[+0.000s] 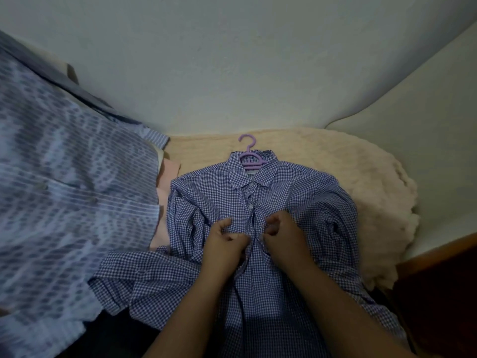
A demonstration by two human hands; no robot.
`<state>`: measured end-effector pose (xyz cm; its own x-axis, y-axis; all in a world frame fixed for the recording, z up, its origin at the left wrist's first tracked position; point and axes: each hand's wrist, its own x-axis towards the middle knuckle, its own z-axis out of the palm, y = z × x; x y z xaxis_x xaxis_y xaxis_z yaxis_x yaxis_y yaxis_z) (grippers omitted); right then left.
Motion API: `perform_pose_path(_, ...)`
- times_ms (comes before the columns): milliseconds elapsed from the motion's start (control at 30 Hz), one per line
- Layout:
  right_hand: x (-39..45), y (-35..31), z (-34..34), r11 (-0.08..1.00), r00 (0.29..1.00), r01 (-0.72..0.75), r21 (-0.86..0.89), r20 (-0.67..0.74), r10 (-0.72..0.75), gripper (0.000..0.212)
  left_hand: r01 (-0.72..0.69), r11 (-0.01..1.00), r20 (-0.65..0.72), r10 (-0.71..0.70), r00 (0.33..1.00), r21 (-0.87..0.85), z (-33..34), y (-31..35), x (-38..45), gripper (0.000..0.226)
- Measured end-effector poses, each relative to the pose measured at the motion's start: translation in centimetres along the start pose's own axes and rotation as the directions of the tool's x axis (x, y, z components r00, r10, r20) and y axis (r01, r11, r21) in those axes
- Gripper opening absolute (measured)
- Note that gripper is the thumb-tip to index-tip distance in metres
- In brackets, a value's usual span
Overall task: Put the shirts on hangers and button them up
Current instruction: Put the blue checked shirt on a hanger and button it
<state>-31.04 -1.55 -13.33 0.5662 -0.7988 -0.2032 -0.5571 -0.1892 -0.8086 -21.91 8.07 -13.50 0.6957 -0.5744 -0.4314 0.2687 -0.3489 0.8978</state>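
A blue-and-white checked shirt (214,192) lies face up on a cream fleece blanket, with a purple plastic hanger (249,157) inside its collar and the hook pointing away from me. The upper buttons below the collar look fastened. My left hand (225,237) pinches the left edge of the placket at mid-chest. My right hand (280,235) pinches the right edge just across from it. The two hands almost touch over the button line. The button between them is hidden by my fingers.
A pale blue patterned shirt (64,182) is spread over the left side, overlapping a pink cloth (167,171). The cream blanket (361,182) reaches the pale wall (232,73) behind. A dark wooden edge (438,280) stands at the right.
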Motion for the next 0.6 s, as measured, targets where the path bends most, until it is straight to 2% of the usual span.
perform_pose_path(233,-0.2,0.1,-0.1,0.998,0.999,-0.033,0.047,0.021,0.032,0.023,0.019,0.997,0.021,-0.018,1.0,-0.081,0.3,0.1,-0.3,0.058)
perform_pose_path(400,-0.4,-0.3,-0.7,0.992,0.999,-0.041,0.116,0.026,0.038,0.023,-0.045,0.998,0.008,0.045,0.999,-0.046,0.7,0.4,-0.4,0.054)
perform_pose_path(600,-0.5,-0.7,-1.1,0.955,0.989,-0.138,0.261,0.082,0.12,0.029,-0.08,0.997,-0.005,0.08,0.997,-0.011,0.9,0.5,-0.8,0.048)
